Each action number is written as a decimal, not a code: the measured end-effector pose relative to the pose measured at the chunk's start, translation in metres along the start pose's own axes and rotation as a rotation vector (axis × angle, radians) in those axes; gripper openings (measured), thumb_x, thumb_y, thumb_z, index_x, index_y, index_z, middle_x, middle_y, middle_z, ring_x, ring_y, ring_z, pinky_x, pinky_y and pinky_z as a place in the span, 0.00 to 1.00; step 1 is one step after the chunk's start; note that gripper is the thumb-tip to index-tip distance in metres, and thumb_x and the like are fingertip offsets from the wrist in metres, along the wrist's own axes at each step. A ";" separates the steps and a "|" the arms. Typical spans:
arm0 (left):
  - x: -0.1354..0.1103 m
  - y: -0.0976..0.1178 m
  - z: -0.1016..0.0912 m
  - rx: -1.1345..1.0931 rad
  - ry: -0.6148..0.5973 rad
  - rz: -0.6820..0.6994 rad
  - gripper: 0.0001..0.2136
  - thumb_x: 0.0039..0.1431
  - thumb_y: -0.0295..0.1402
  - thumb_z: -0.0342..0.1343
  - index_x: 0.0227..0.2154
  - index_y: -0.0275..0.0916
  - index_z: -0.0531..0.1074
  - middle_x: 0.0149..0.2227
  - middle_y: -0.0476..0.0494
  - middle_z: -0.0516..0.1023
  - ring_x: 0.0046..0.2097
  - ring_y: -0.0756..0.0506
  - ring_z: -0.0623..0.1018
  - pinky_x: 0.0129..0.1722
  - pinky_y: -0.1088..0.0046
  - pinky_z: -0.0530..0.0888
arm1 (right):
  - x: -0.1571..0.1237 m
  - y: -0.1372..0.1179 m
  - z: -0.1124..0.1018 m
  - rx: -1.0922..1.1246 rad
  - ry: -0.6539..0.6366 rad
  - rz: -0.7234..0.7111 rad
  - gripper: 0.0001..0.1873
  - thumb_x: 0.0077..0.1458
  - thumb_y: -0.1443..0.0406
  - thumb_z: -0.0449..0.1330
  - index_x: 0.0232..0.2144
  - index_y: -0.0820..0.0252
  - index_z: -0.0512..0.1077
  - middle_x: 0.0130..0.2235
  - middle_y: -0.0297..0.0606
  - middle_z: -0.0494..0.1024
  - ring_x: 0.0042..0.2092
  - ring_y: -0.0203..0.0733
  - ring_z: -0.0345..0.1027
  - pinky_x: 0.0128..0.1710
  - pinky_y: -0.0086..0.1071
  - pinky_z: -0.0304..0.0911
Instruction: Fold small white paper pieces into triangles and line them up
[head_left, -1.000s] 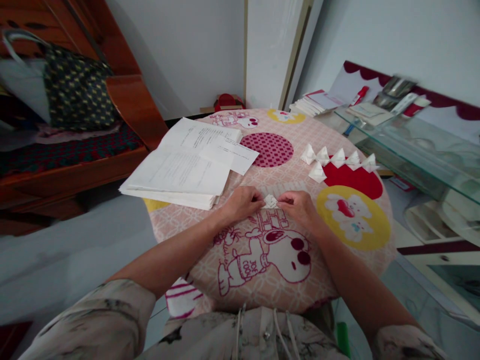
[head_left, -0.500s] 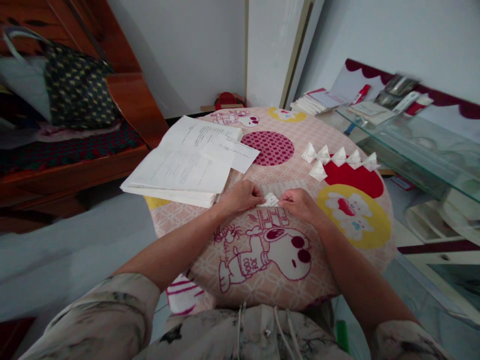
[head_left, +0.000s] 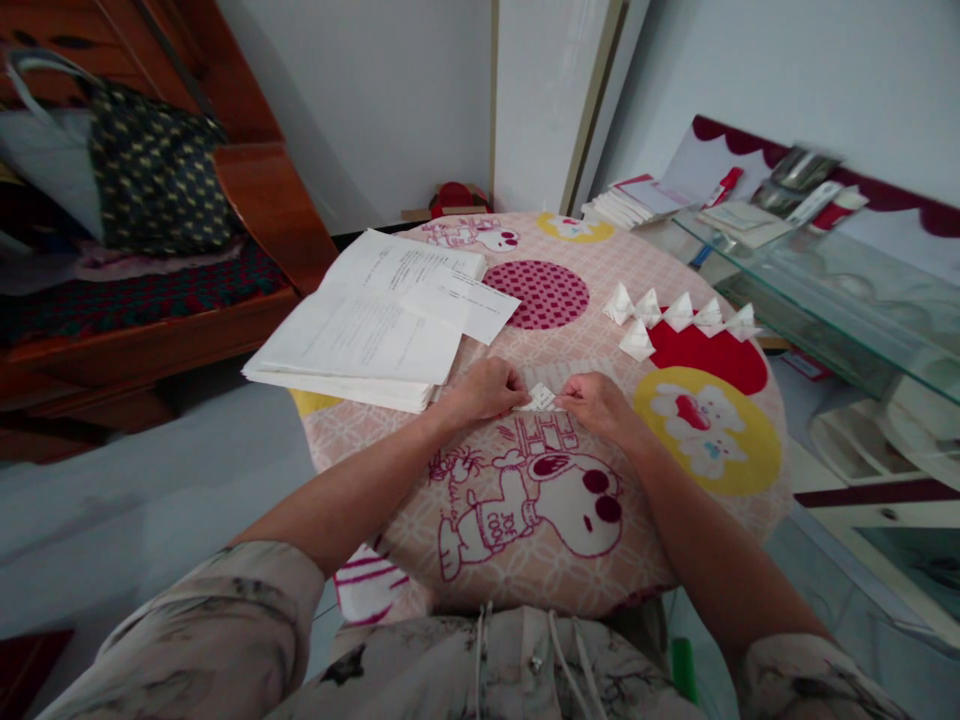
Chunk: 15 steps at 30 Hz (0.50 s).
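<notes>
A small folded white paper piece (head_left: 540, 398) lies on the round table's pink cartoon cloth (head_left: 525, 560), between both hands. My left hand (head_left: 486, 388) pinches its left side with curled fingers. My right hand (head_left: 596, 402) pinches its right side, fingers closed too. Both press the piece down against the cloth. Several finished folded paper triangles (head_left: 679, 318) stand in a row further back on the right, apart from my hands.
A stack of printed white sheets (head_left: 375, 330) lies on the table's left. A glass shelf (head_left: 832, 290) with books and small items stands to the right. A wooden bench (head_left: 150, 300) with a dark patterned bag (head_left: 154, 180) is on the left.
Both hands shifted slightly on the folded piece, pressing it flatter; it now shows as a narrower sliver between the fingers. Nothing else moved.
</notes>
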<state>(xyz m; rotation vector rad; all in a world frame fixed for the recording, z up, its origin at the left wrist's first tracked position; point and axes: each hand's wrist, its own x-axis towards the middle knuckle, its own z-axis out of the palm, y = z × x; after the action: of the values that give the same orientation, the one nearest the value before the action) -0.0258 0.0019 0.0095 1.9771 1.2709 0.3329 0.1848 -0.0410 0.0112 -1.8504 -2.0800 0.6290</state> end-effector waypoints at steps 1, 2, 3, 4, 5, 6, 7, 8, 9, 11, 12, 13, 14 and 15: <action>0.000 0.000 0.000 0.015 0.004 0.000 0.09 0.56 0.31 0.61 0.21 0.35 0.77 0.16 0.50 0.71 0.21 0.52 0.68 0.26 0.74 0.63 | 0.000 0.000 0.000 0.000 0.001 0.002 0.10 0.54 0.63 0.61 0.25 0.62 0.77 0.23 0.33 0.74 0.27 0.36 0.63 0.28 0.29 0.52; 0.000 0.000 0.000 0.028 0.007 0.002 0.09 0.56 0.31 0.61 0.21 0.35 0.77 0.16 0.49 0.70 0.22 0.52 0.68 0.27 0.74 0.63 | 0.000 0.000 0.000 -0.001 0.003 0.004 0.10 0.55 0.63 0.61 0.25 0.62 0.77 0.23 0.33 0.74 0.27 0.36 0.63 0.28 0.30 0.52; 0.000 0.000 0.001 0.038 0.012 0.005 0.10 0.55 0.31 0.62 0.21 0.36 0.76 0.16 0.49 0.70 0.22 0.52 0.68 0.27 0.74 0.63 | 0.000 0.000 0.000 -0.005 0.003 0.006 0.10 0.55 0.63 0.61 0.25 0.62 0.77 0.23 0.34 0.74 0.27 0.36 0.63 0.28 0.30 0.52; 0.000 -0.001 0.001 0.045 0.017 0.012 0.10 0.55 0.31 0.62 0.20 0.36 0.76 0.16 0.50 0.70 0.22 0.52 0.68 0.27 0.74 0.63 | -0.001 0.000 0.001 -0.010 0.004 0.005 0.10 0.55 0.63 0.61 0.25 0.62 0.77 0.23 0.34 0.74 0.27 0.36 0.63 0.28 0.30 0.52; 0.000 -0.001 0.002 0.052 0.023 0.021 0.10 0.55 0.31 0.62 0.20 0.36 0.76 0.16 0.50 0.69 0.22 0.52 0.68 0.27 0.74 0.63 | -0.001 0.000 0.001 -0.017 0.005 0.005 0.10 0.55 0.63 0.61 0.25 0.62 0.77 0.24 0.34 0.75 0.27 0.36 0.63 0.28 0.30 0.52; 0.001 -0.002 0.002 0.058 0.032 0.034 0.10 0.54 0.31 0.62 0.20 0.36 0.76 0.15 0.50 0.69 0.22 0.52 0.67 0.27 0.74 0.63 | -0.001 0.000 0.002 -0.026 0.007 0.006 0.10 0.56 0.63 0.61 0.25 0.62 0.77 0.24 0.34 0.75 0.28 0.36 0.64 0.28 0.30 0.52; 0.001 -0.003 0.003 0.066 0.042 0.051 0.10 0.54 0.31 0.62 0.19 0.36 0.75 0.15 0.50 0.69 0.22 0.52 0.67 0.27 0.74 0.62 | -0.001 0.000 0.002 -0.032 0.007 0.006 0.10 0.56 0.63 0.61 0.26 0.62 0.77 0.24 0.35 0.75 0.28 0.36 0.64 0.28 0.30 0.52; 0.001 -0.003 0.003 0.076 0.050 0.068 0.10 0.54 0.31 0.62 0.19 0.36 0.75 0.15 0.50 0.69 0.22 0.52 0.67 0.27 0.74 0.62 | -0.001 0.000 0.002 -0.037 0.008 0.004 0.10 0.56 0.63 0.61 0.26 0.62 0.78 0.25 0.35 0.76 0.28 0.36 0.64 0.28 0.30 0.52; 0.001 -0.003 0.003 0.088 0.055 0.081 0.10 0.54 0.31 0.61 0.19 0.36 0.76 0.16 0.50 0.69 0.22 0.52 0.67 0.26 0.74 0.62 | -0.001 0.000 0.003 -0.041 0.009 0.003 0.10 0.57 0.63 0.61 0.26 0.62 0.78 0.25 0.35 0.76 0.28 0.37 0.65 0.29 0.30 0.52; 0.001 -0.003 0.004 0.124 0.069 0.095 0.09 0.54 0.31 0.61 0.19 0.37 0.76 0.16 0.50 0.70 0.23 0.52 0.67 0.26 0.74 0.62 | -0.001 -0.001 0.003 -0.052 0.010 0.000 0.10 0.57 0.63 0.61 0.27 0.63 0.78 0.26 0.36 0.77 0.29 0.37 0.65 0.29 0.30 0.53; 0.002 -0.003 0.004 0.147 0.079 0.100 0.09 0.54 0.31 0.62 0.20 0.37 0.76 0.16 0.50 0.70 0.23 0.52 0.67 0.26 0.74 0.62 | -0.001 -0.002 0.002 -0.061 0.009 -0.001 0.10 0.57 0.64 0.61 0.27 0.63 0.78 0.26 0.37 0.77 0.29 0.37 0.66 0.29 0.30 0.53; 0.002 -0.003 0.004 0.169 0.091 0.107 0.09 0.53 0.31 0.62 0.20 0.37 0.76 0.17 0.49 0.71 0.24 0.51 0.67 0.27 0.74 0.62 | -0.002 -0.002 0.002 -0.071 0.007 0.001 0.10 0.58 0.64 0.61 0.27 0.63 0.78 0.27 0.37 0.78 0.30 0.38 0.66 0.29 0.30 0.53; 0.001 -0.002 0.004 0.190 0.102 0.114 0.09 0.53 0.31 0.62 0.20 0.37 0.76 0.18 0.49 0.71 0.24 0.51 0.68 0.27 0.74 0.62 | -0.002 -0.003 0.002 -0.082 0.003 0.004 0.10 0.58 0.64 0.61 0.27 0.63 0.79 0.27 0.38 0.78 0.30 0.38 0.67 0.30 0.30 0.54; 0.001 -0.002 0.005 0.206 0.111 0.123 0.08 0.53 0.31 0.62 0.20 0.36 0.75 0.19 0.48 0.72 0.25 0.51 0.68 0.28 0.74 0.63 | -0.002 -0.004 0.001 -0.090 -0.001 0.006 0.10 0.58 0.64 0.61 0.27 0.63 0.79 0.27 0.38 0.78 0.30 0.38 0.67 0.30 0.30 0.54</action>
<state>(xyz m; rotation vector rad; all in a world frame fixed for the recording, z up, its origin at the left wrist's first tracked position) -0.0236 0.0009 0.0048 2.2447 1.2994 0.3890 0.1814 -0.0432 0.0122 -1.9056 -2.1370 0.5453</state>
